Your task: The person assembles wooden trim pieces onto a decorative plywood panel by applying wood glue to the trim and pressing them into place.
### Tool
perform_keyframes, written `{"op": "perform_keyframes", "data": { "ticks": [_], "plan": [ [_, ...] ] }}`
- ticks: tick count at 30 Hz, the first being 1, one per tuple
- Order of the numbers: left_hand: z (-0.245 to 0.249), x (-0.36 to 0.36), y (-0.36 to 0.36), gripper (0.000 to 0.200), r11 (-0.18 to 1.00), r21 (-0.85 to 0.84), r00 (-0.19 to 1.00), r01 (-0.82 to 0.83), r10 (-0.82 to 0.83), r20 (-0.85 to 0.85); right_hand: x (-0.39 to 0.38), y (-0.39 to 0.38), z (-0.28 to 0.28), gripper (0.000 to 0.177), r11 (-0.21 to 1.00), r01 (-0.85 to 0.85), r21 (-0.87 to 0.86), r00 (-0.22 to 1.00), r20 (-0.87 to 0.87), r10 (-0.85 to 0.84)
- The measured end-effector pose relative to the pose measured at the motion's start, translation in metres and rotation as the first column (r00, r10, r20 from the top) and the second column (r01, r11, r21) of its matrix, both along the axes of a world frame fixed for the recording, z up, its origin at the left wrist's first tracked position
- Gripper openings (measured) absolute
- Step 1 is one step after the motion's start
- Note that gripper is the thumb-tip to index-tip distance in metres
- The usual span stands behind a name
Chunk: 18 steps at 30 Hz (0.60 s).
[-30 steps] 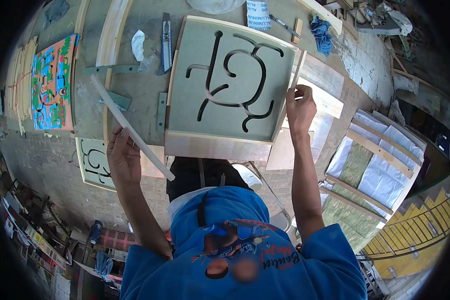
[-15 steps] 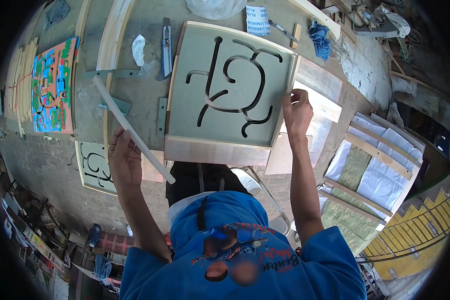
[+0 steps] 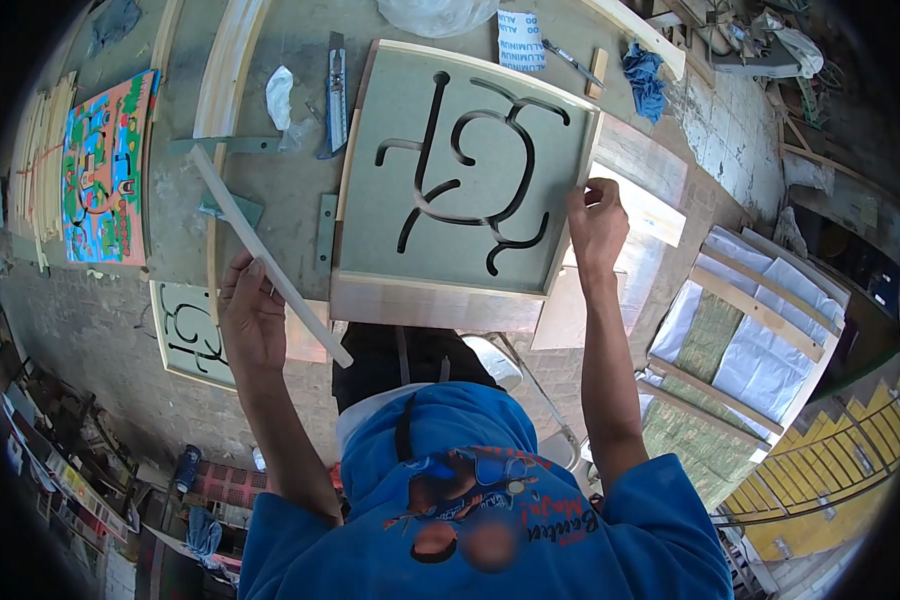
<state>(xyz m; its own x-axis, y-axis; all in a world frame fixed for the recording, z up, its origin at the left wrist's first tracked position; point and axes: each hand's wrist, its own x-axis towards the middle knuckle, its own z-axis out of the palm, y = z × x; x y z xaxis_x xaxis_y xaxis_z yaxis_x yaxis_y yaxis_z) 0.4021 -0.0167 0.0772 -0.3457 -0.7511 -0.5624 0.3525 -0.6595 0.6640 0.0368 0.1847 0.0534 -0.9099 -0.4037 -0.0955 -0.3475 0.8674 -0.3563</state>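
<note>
In my left hand (image 3: pixel 253 310) is a long pale strip (image 3: pixel 270 257), pinched between thumb and fingers. It slants from upper left down toward my lap. A grey-green board (image 3: pixel 410 225) with dark curving grooves lies in front of me, edged by a thin light wooden frame. My right hand (image 3: pixel 598 225) is at the right edge of that frame, thumb and fingertips bent together. Whether anything is between those fingers is hidden. A cutter knife (image 3: pixel 336 100) lies left of the board.
A colourful painted panel (image 3: pixel 107 170) and a bundle of thin sticks (image 3: pixel 36 170) lie at left. A second grooved board (image 3: pixel 192 340) is lower left. Near the back are a blue cloth (image 3: pixel 644 80), a pen-like tool (image 3: pixel 568 62) and a printed sheet (image 3: pixel 522 40).
The view has shifted slightly, so the board and table appear a little farther right. My left hand still holds the strip, and my right hand remains at the frame's edge.
</note>
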Motion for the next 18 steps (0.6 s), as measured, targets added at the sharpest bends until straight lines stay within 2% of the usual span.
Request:
{"op": "perform_keyframes", "data": {
  "ticks": [3, 5, 12, 15, 18],
  "plan": [
    [0.001, -0.001, -0.001, 0.029, 1.000, 0.012, 1.000, -0.005, 0.004, 0.019, 0.000, -0.001, 0.001, 0.029, 1.000, -0.005, 0.011, 1.000, -0.011, 0.006],
    [0.003, -0.004, -0.002, 0.020, 0.999, 0.026, 1.000, -0.030, 0.030, -0.004, 0.000, -0.003, 0.001, 0.029, 1.000, 0.001, 0.017, 1.000, -0.002, -0.001],
    [0.006, -0.010, -0.002, 0.019, 0.999, 0.027, 0.999, -0.026, 0.025, 0.029, -0.002, -0.005, 0.002, 0.029, 0.999, 0.015, 0.029, 1.000, 0.011, -0.016],
    [0.001, -0.010, -0.002, 0.023, 1.000, -0.019, 0.999, 0.017, -0.017, -0.029, -0.002, -0.005, 0.001, 0.030, 0.999, 0.015, 0.038, 1.000, 0.002, -0.015],
    [-0.002, -0.019, -0.005, 0.021, 0.992, -0.089, 0.995, 0.086, -0.081, 0.055, -0.001, -0.005, 0.002, 0.032, 1.000, 0.008, 0.004, 1.000, 0.005, -0.008]
  ]
}}
